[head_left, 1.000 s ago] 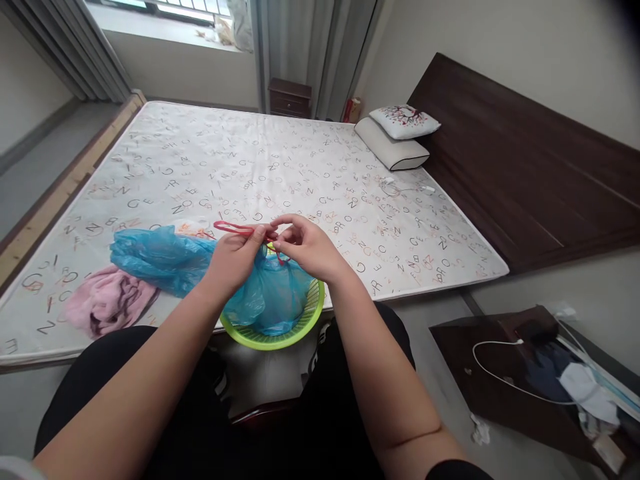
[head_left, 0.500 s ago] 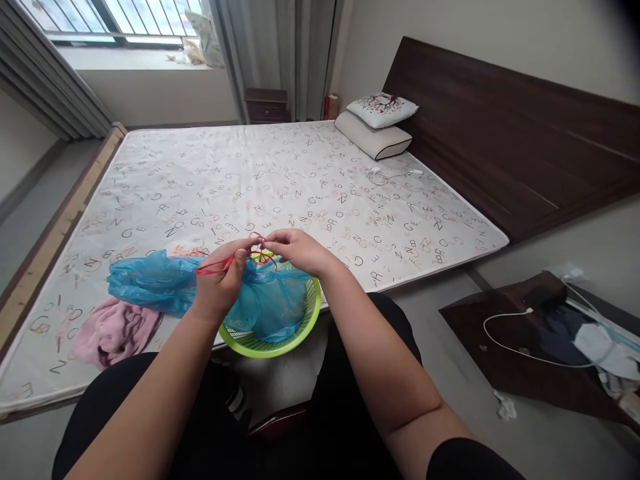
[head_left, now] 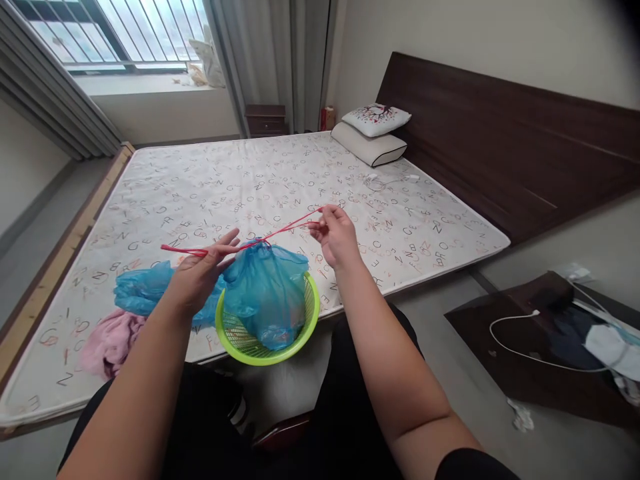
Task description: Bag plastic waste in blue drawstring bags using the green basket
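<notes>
A blue plastic bag (head_left: 270,287) bulges in a lime-green basket (head_left: 311,317) at the mattress edge. Its gathered neck is drawn upward by a red drawstring (head_left: 287,228), stretched to both sides. My left hand (head_left: 197,270) grips the string left of the neck, some fingers extended, and a doubled end sticks out past it. On the other side my right hand (head_left: 337,237) pinches the two strands of the right end, its fingers curled. Behind my left forearm lie another blue plastic bag (head_left: 140,287) and a pink cloth (head_left: 111,341), both partly hidden.
The letter-printed mattress (head_left: 200,180) spreads ahead, with two pillows (head_left: 373,137) and a white cable (head_left: 377,181) near the dark headboard (head_left: 480,133). At right, a low dark table (head_left: 500,337) carries a white cable and other items. A nightstand (head_left: 265,120) stands at the far side.
My hands have moved apart from their close position over the basket, pulling the red drawstring taut to left and right. The bag's neck now stands gathered and raised.
</notes>
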Tool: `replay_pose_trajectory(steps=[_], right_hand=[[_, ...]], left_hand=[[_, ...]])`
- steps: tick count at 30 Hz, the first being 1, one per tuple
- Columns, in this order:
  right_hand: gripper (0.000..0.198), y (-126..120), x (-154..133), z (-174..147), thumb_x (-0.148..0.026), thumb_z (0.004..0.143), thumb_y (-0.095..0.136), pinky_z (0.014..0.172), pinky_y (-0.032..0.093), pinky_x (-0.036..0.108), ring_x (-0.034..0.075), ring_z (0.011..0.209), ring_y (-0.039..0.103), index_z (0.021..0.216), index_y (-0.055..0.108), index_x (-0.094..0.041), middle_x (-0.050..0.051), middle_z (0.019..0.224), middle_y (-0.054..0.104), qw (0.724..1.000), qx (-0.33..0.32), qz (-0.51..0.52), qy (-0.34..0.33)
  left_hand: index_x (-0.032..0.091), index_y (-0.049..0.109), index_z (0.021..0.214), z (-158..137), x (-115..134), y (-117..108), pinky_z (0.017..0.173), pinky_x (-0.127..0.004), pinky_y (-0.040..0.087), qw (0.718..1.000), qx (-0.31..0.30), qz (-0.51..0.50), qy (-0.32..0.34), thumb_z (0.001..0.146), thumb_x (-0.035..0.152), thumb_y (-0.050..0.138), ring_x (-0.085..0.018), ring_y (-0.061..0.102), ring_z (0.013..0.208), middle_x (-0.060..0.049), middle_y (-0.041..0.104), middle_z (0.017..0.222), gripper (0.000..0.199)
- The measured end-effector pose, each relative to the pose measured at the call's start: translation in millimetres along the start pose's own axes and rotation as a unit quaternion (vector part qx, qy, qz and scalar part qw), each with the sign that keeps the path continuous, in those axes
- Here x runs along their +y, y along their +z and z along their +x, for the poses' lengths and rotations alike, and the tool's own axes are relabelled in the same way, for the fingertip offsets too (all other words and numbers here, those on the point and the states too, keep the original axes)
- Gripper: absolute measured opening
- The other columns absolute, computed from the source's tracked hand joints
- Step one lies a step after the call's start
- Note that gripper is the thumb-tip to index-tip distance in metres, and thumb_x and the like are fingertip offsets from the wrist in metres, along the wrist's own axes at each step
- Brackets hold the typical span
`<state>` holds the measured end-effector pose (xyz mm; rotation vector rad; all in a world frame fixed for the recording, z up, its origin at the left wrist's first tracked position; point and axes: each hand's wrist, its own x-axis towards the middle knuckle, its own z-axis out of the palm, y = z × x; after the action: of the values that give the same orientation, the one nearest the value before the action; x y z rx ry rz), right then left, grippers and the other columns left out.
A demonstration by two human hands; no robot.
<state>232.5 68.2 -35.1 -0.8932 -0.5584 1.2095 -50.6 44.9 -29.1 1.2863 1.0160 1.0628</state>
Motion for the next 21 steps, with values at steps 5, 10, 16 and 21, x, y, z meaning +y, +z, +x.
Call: replay_pose_trajectory(steps=[5,10,16,21], right_hand=[[0.017,-17.9,-4.3,10.5,-0.032,0.085,0.075,0.049,0.039,0.016,0.005,0.048,0.046,0.087,0.061,-0.022,-0.011,0.057,0.042,0.997,0.080,0.004,-0.007],[0.021,-26.0,-5.5,4.6,-0.038,0.090,0.067,0.056,0.047,0.023,0.008,0.058,0.052,0.106,0.069,-0.025,-0.002,0.083,0.061,0.966,0.091,-0.221,-0.103],[0.072,-10.6,-8.0,-21.9,-0.041,0.090,0.072,0.111,0.048,0.047,0.028,0.140,0.050,0.156,0.044,-0.038,0.005,0.163,0.043,0.774,-0.193,-0.556,-0.234],[0.075,5.6,27.1,-33.4,-0.039,0.085,0.080,0.100,0.052,0.041,0.029,0.125,0.063,0.152,0.049,-0.034,0.008,0.142,0.065,0.689,-0.358,-0.625,-0.077]], left_hand=[[0.024,0.079,0.083,2.0,-6.2,-28.9,0.124,-0.051,0.035,0.998,-0.013,0.057,-0.025,0.086,0.061,0.072,-0.036,0.041,0.151,-0.006,0.056,0.156,0.038],[0.025,0.082,0.093,-0.9,-13.3,-36.0,0.124,-0.048,0.035,0.990,-0.032,0.133,-0.046,0.087,0.067,0.068,-0.034,0.045,0.149,-0.006,0.057,0.155,0.044],[0.031,0.060,0.148,-5.9,-14.1,-35.6,0.122,-0.048,0.038,0.979,-0.011,0.194,-0.066,0.085,0.070,0.067,-0.032,0.044,0.150,-0.008,0.055,0.156,0.074],[0.031,0.036,0.164,-3.2,-28.8,-51.1,0.115,-0.047,0.047,0.920,-0.076,0.347,-0.166,0.075,0.071,0.076,-0.035,0.049,0.146,-0.014,0.051,0.159,0.105]])
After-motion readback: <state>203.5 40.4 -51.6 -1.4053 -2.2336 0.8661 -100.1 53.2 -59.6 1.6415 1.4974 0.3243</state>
